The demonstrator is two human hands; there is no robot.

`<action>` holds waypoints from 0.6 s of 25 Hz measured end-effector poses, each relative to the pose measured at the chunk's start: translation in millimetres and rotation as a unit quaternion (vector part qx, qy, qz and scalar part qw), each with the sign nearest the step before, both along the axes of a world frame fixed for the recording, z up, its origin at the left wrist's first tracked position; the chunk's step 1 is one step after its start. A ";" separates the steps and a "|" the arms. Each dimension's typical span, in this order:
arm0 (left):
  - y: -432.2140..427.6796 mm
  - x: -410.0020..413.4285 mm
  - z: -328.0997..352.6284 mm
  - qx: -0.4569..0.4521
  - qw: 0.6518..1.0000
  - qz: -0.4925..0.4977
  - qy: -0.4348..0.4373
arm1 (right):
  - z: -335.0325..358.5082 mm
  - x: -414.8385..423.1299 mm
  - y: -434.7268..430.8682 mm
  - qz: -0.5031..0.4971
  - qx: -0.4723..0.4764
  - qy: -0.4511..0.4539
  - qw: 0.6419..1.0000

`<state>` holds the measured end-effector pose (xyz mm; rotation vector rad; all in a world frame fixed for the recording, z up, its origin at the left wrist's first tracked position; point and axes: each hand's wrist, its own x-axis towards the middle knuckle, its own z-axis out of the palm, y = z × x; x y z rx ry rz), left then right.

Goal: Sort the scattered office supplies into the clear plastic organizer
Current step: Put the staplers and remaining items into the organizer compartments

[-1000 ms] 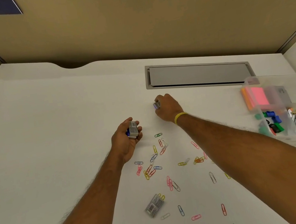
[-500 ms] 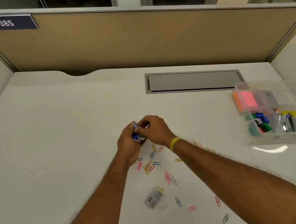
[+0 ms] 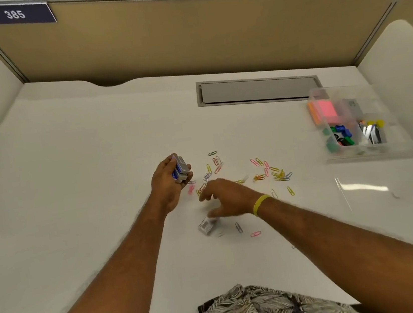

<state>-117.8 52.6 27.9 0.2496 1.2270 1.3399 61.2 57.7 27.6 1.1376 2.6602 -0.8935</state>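
White desk (image 3: 71, 174) is stretching to a tan partition (image 3: 185, 41) that is carrying a blue plate reading 385 (image 3: 14, 14). At mid-desk the left hand (image 3: 168, 187) is curling fingers and thumb round a stack of small boxes (image 3: 181, 168), grey with a blue one among them. The stack's long axis is pointing away from the person and leaning slightly left at the far end.

Just beside it, the right hand (image 3: 227, 197), wearing a yellow wristband (image 3: 260, 204), is hovering palm-down with fingers loosely spread and nothing in its grasp. Its thumb is lying over the far end of a grey box (image 3: 206, 226); whether it is touching cannot be told. That box is lying flat, barcode up, its long axis running diagonally from near-left to far-right.

Coloured paper clips (image 3: 268, 172) are lying scattered around and beyond the right hand, some hidden beneath it.

Well apart on the right, the clear plastic organizer (image 3: 396, 147) is holding pink and orange notes (image 3: 323, 112), green and blue clips (image 3: 340, 136) and metal staples (image 3: 372, 134) in separate compartments. A clear lid (image 3: 377, 186) is lying in front of it. A grey hatch (image 3: 257, 89) is sitting at the desk's far edge.
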 end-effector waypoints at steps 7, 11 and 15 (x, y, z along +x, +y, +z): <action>-24.1 2.0 -2.2 -0.009 1.000 -0.011 0.018 | -18.7 -9.0 -25.9 0.128 0.129 -0.050 0.982; -27.1 0.6 -1.3 -0.008 1.000 -0.017 0.022 | -13.4 -2.7 -23.8 0.009 0.093 0.053 0.994; -24.2 18.0 -1.0 0.001 0.998 -0.051 0.041 | -5.3 17.7 -21.4 -0.273 0.002 0.236 0.933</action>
